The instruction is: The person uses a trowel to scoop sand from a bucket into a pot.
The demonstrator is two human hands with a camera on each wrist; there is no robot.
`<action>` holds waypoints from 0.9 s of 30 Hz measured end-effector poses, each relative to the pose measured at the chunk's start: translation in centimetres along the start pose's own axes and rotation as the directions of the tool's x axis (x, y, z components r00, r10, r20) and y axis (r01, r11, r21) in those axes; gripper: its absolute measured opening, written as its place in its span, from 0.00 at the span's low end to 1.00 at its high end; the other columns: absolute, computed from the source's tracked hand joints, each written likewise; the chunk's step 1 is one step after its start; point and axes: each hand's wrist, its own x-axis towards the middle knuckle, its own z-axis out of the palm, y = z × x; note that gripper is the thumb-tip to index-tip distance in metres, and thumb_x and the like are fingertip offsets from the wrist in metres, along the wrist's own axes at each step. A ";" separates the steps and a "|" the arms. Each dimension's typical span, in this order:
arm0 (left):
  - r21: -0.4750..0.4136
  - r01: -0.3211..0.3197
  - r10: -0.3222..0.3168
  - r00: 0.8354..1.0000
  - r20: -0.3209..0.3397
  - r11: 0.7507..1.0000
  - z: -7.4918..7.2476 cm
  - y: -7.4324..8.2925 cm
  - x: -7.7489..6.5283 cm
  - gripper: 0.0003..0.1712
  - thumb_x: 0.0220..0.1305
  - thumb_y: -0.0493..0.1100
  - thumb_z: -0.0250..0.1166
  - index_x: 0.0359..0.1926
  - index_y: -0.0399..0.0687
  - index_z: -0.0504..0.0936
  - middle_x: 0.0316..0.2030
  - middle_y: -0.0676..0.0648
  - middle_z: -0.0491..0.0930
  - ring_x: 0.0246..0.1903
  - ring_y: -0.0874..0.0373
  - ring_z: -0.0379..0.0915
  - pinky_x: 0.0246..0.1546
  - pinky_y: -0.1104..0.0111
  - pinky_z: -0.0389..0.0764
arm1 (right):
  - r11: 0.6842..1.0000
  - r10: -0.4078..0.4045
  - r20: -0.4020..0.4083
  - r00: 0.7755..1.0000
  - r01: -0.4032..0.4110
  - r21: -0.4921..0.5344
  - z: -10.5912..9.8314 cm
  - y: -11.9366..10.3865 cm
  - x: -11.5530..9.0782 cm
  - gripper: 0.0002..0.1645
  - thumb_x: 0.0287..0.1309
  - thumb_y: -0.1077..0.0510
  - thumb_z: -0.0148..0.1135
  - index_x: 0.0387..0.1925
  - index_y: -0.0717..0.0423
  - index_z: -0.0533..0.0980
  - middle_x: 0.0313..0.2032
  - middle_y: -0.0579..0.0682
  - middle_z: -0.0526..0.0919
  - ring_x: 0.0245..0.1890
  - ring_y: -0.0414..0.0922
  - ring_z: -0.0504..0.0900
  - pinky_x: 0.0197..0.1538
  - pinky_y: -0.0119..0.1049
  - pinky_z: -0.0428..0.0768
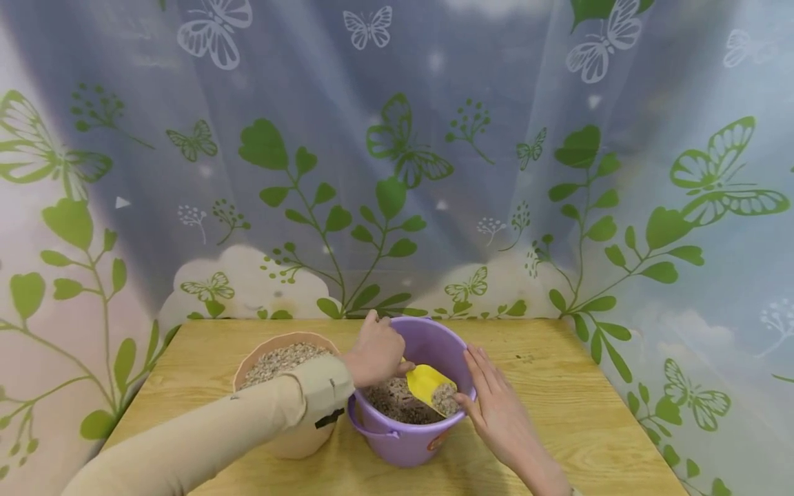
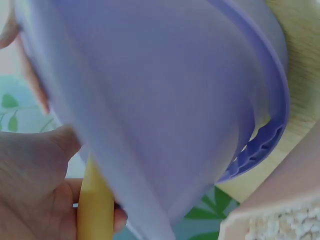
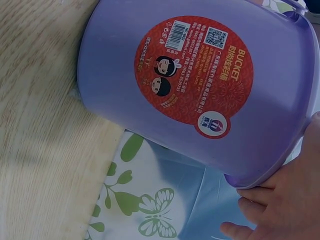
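In the head view my left hand grips the handle of a yellow scoop over the mouth of a purple bucket. A small heap of grey-brown grains lies at the scoop's front end, near the bucket's right inner side. Darker loose material covers the bottom inside. The left wrist view shows fingers around the yellow handle beside the rim. My right hand rests against the bucket's right rim with its fingers stretched out, the thumb at the edge by the grains.
Left of the bucket stands a peach-coloured pot with a wavy rim, filled with pale grains; my left forearm passes across it. Both containers stand on a wooden table. A curtain printed with leaves and butterflies hangs behind.
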 end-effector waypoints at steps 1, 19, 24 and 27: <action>-0.002 0.019 -0.019 1.000 -0.003 1.000 -0.2 -0.2 -0.1 0.32 0.64 0.73 0.59 0.21 0.54 0.83 0.25 0.56 0.82 0.42 0.57 0.75 0.55 0.59 0.63 | 1.000 0.002 0.001 1.000 -0.002 0.001 0.0 0.0 0.0 0.41 0.72 0.46 0.56 0.75 0.65 0.57 0.77 0.59 0.57 0.75 0.58 0.58 0.71 0.57 0.60; -0.109 0.069 -0.105 0.925 -0.364 0.992 -0.2 -3.7 -3.4 0.31 0.65 0.70 0.61 0.17 0.53 0.79 0.20 0.54 0.78 0.22 0.60 0.65 0.35 0.63 0.62 | 1.000 0.003 -0.028 1.000 -0.002 0.011 0.1 0.0 0.0 0.41 0.73 0.45 0.55 0.75 0.64 0.58 0.76 0.58 0.58 0.75 0.57 0.58 0.71 0.56 0.59; -0.117 0.055 -0.103 0.882 -0.460 0.992 -0.2 -3.9 -4.8 0.29 0.65 0.67 0.63 0.20 0.50 0.82 0.23 0.52 0.75 0.24 0.57 0.66 0.37 0.60 0.65 | 1.000 0.002 -0.021 1.000 -0.002 0.005 0.0 -0.1 0.0 0.41 0.73 0.43 0.54 0.75 0.64 0.58 0.76 0.58 0.59 0.75 0.57 0.59 0.71 0.57 0.59; -0.118 0.068 -0.118 0.860 -0.496 0.991 -0.1 -4.1 -5.6 0.30 0.64 0.67 0.64 0.19 0.49 0.80 0.24 0.51 0.73 0.27 0.54 0.66 0.37 0.60 0.65 | 1.000 -0.005 -0.026 1.000 0.005 -0.006 0.0 -0.2 0.0 0.41 0.74 0.41 0.51 0.75 0.64 0.59 0.76 0.58 0.59 0.75 0.58 0.60 0.70 0.57 0.60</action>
